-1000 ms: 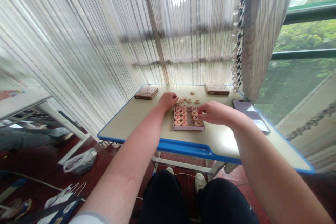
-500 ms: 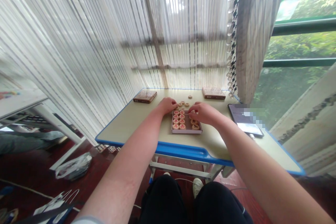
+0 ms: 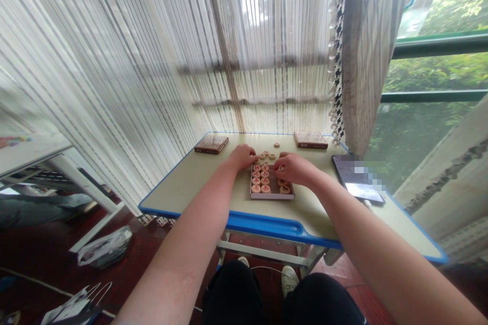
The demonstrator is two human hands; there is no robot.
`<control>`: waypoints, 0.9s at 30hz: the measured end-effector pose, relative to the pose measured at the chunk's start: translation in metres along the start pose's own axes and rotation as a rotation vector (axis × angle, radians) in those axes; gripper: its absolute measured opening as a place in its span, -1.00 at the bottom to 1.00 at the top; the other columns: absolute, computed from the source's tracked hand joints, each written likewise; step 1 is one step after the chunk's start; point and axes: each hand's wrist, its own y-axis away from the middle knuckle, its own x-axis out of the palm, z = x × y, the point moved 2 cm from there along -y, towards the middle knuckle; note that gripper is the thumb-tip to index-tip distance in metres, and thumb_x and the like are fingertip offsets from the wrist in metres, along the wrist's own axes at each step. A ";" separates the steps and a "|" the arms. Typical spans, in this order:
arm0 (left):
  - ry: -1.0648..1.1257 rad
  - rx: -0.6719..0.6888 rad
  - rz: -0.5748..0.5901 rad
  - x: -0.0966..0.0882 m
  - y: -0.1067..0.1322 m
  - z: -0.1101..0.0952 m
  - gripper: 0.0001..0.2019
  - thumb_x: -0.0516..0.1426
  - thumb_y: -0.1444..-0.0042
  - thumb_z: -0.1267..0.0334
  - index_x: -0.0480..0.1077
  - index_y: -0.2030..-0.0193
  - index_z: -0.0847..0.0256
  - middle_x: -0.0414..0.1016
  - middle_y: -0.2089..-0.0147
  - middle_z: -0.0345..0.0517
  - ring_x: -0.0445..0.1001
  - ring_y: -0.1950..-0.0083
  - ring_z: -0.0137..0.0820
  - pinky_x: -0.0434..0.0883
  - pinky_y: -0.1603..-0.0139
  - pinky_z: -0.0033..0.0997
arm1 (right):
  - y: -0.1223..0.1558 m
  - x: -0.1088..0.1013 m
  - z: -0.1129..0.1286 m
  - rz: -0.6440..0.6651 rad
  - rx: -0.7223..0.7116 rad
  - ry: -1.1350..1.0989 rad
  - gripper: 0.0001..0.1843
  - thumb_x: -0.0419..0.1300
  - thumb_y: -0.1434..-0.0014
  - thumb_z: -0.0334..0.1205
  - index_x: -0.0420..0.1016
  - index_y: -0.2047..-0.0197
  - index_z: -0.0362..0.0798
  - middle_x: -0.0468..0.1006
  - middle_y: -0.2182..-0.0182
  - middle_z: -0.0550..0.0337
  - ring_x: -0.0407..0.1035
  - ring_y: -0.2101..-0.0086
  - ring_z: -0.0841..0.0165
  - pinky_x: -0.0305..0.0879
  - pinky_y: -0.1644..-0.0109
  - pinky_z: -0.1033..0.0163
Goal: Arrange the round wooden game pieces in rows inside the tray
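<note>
A shallow open box point(image 3: 272, 196) on the table holds round wooden Chinese chess pieces point(image 3: 265, 189). Two columns with red characters fill its left side; others with dark characters lie at the right, partly behind my right hand. My right hand point(image 3: 293, 168) is over the box's right side, its fingers closed at a piece point(image 3: 281, 167). Just beyond the box's left corner, my left hand point(image 3: 243, 156) has bent fingers, their tips pinched at a small piece that is mostly covered. Several loose pieces point(image 3: 272, 156) lie beyond the box, between the hands.
Two flat brown boxes point(image 3: 211, 143) point(image 3: 310, 139) lie at the table's far corners. A single piece point(image 3: 276, 145) sits farther back. On the right is a dark phone or tablet point(image 3: 353, 177) with a cable. A blue rim point(image 3: 267, 222) edges the table point(image 3: 183, 188); curtains point(image 3: 267, 86) hang behind it.
The whole view has shifted slightly, with the table lower in the picture. Both hands stay near the same places; my left fingertips are a little closer to the box's far left corner.
</note>
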 end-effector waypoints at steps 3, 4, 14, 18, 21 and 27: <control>0.022 0.008 0.049 0.002 -0.001 0.004 -0.60 0.02 0.00 -0.02 0.54 0.28 0.23 0.53 0.31 0.02 0.44 0.28 -0.32 0.31 0.22 -0.40 | 0.001 -0.001 -0.001 -0.013 0.005 -0.007 -0.80 0.09 0.00 -0.22 0.54 0.34 0.07 0.44 0.29 0.17 0.28 0.42 0.42 0.10 0.40 0.34; 0.036 0.010 0.066 0.003 -0.001 0.005 -0.59 0.03 0.02 -0.04 0.54 0.28 0.22 0.54 0.32 0.01 0.44 0.30 -0.32 0.31 0.24 -0.40 | 0.001 -0.001 -0.002 -0.020 0.005 -0.008 -0.79 0.09 -0.01 -0.22 0.53 0.32 0.08 0.44 0.29 0.17 0.29 0.41 0.42 0.10 0.40 0.34; 0.128 0.032 0.068 0.004 -0.003 0.009 -0.67 0.15 0.12 0.04 0.52 0.28 0.20 0.52 0.27 -0.05 0.44 0.27 -0.34 0.33 0.22 -0.41 | 0.000 -0.003 -0.010 -0.174 0.048 -0.036 -0.71 0.10 -0.05 -0.18 0.45 0.13 0.09 0.43 0.28 0.17 0.29 0.40 0.41 0.12 0.39 0.34; 0.279 0.015 -0.011 0.001 -0.002 0.003 -0.73 0.20 0.16 0.16 0.48 0.31 0.26 0.51 0.31 -0.06 0.42 0.29 -0.38 0.34 0.27 -0.44 | 0.000 -0.003 -0.010 -0.195 0.046 -0.042 -0.72 0.09 -0.06 -0.18 0.45 0.13 0.07 0.43 0.27 0.16 0.29 0.38 0.40 0.13 0.39 0.33; 0.525 -0.032 -0.050 -0.003 0.000 -0.004 -0.71 0.21 0.15 0.20 0.45 0.28 0.32 0.51 0.35 -0.05 0.42 0.35 -0.43 0.34 0.36 -0.46 | 0.000 -0.003 -0.009 -0.227 0.046 -0.040 -0.71 0.07 -0.08 -0.18 0.45 0.11 0.06 0.43 0.24 0.14 0.30 0.34 0.38 0.15 0.37 0.32; 1.020 -0.126 -0.012 -0.004 0.004 -0.017 -0.68 0.22 0.12 0.23 0.44 0.18 0.30 0.52 0.26 0.01 0.47 0.34 -0.45 0.34 0.37 -0.47 | -0.004 0.001 -0.006 -0.321 0.070 -0.049 -0.69 0.07 -0.11 -0.15 0.43 0.07 0.04 0.41 0.15 0.08 0.31 0.24 0.31 0.20 0.27 0.27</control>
